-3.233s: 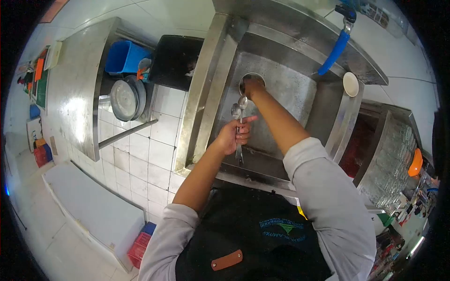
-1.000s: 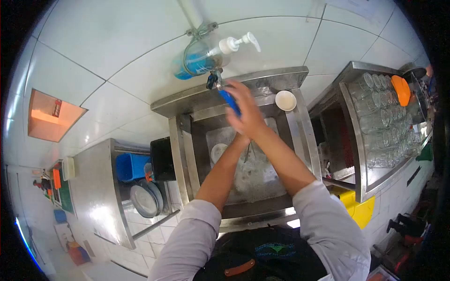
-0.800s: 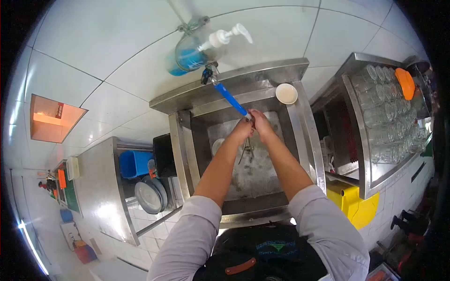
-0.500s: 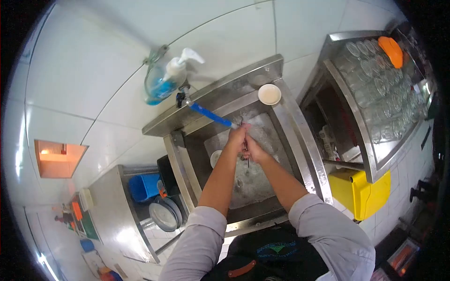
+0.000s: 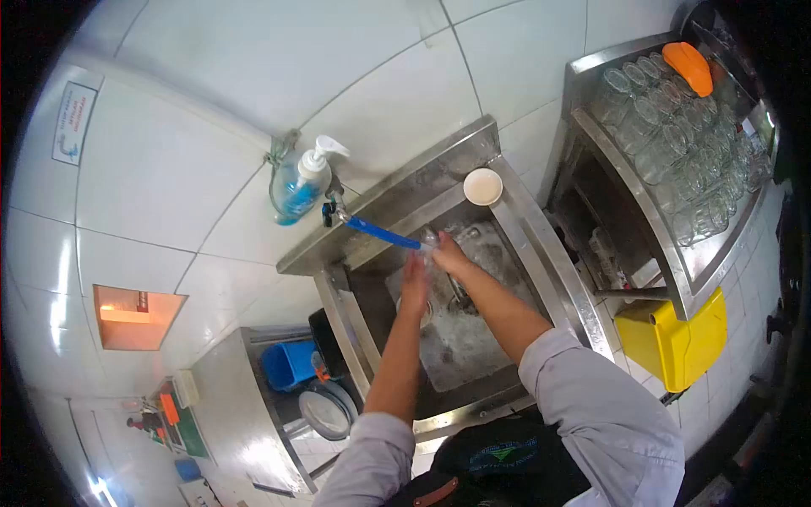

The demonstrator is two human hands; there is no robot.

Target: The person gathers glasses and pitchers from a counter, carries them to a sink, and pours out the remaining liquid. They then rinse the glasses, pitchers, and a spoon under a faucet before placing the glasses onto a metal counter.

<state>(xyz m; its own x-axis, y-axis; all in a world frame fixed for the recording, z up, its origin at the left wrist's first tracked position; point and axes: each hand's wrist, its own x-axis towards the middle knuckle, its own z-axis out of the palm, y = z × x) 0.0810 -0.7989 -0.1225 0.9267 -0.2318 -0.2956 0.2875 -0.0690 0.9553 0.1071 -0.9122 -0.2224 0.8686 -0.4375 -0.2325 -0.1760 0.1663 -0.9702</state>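
Water runs from a blue hose [image 5: 382,231] on the tap into a steel sink [image 5: 553,283]. Just below the hose's end, my left hand [image 5: 414,275] is in the stream with its fingers pointing up, blurred by water and holding nothing I can see. Beside it, my right hand [image 5: 449,255] is closed around a shiny metal utensil [image 5: 430,237]; its exact kind is hidden by the fingers and splashing. Another metal piece [image 5: 460,296] shows under my right wrist. A pale bowl [image 5: 426,314] lies in the sink, partly behind my left forearm.
A white bowl of pale liquid [image 5: 483,187] stands on the sink's back right corner. A soap dispenser [image 5: 304,182] hangs left of the tap. Several glasses [image 5: 676,144] fill the right rack, above a yellow bin [image 5: 676,338]. Plates [image 5: 325,414] and a blue container [image 5: 287,365] sit left.
My hands were together around the metal utensil; now they are apart, the left one to the left under the hose, the right one keeping the utensil. The view has shifted slightly.
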